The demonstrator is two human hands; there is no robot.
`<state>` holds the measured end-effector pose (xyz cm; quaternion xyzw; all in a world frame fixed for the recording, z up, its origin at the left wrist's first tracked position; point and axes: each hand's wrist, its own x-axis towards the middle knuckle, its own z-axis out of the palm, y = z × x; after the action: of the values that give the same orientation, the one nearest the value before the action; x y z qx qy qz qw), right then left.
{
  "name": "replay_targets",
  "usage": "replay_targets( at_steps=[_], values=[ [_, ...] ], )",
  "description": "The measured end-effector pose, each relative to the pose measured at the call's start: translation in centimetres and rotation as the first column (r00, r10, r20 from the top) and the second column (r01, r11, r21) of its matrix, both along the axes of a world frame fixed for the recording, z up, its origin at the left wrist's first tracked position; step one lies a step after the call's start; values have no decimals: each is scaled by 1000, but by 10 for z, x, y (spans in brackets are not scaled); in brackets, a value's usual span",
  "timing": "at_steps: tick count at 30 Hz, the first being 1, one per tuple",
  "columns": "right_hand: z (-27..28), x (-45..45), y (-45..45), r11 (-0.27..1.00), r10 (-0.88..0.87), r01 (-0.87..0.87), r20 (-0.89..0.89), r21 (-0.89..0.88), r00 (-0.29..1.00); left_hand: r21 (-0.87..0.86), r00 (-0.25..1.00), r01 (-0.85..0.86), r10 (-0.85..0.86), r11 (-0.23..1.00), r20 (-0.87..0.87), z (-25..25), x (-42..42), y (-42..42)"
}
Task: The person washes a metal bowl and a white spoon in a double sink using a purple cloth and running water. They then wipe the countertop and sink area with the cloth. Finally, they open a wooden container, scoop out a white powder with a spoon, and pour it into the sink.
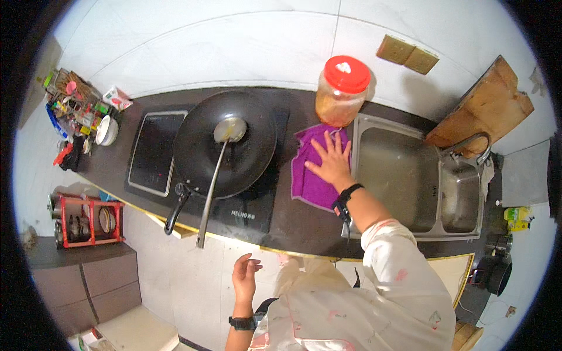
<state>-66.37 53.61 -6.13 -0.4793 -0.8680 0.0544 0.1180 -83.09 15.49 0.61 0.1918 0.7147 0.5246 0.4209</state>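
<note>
My right hand (333, 163) lies with spread fingers flat on a purple cloth (309, 182) on the dark countertop, just left of the sink. Behind the cloth stands a clear jar (337, 103) with a red lid and orange-brown contents. My left hand (246, 274) hangs in front of the counter's edge, fingers loosely curled, holding nothing. To the left of the cloth, a black wok (259, 162) sits on the cooktop. A long-handled metal ladle (215, 180) rests in it, its handle reaching over the front edge.
A double-basin steel sink (395, 175) is on the right, with a faucet (472, 138) and a wooden board (487, 107) leaning behind. At the far left are a white bowl (106, 130) and seasoning containers. A red rack (92, 221) stands lower left.
</note>
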Motion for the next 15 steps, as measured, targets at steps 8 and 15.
replay_targets(
  at_steps=[8,15],
  values=[
    [-9,-42,-110,980,-196,196,-11,22,981,55,999,39,-39,998,-16,-14,-4,-60],
    [2,-20,-249,956,292,-290,-57,34,955,95,978,193,-200,977,65,-22,-12,-84]
  ],
)
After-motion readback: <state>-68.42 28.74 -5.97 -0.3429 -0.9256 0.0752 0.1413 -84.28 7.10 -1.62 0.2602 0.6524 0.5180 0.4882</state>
